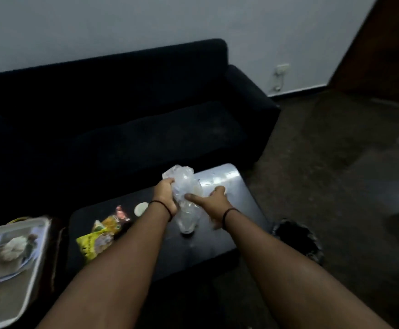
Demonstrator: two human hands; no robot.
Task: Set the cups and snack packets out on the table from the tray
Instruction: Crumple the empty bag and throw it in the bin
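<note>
The dark surface (217,236) carries the snack packets (100,236) at its left side; the tray (31,262) stands apart, further left. Over the middle, a clear plastic sleeve w/ stacked cups (185,198) stands with its bottom on the surface. The left hand (165,194) has its grip closed around the sleeve's upper part. The right hand (214,204) is spread, thumb touching the plastic. I think it is best to hold the stack steady, then pull the wrap off slowly, so no cup falls.
</note>
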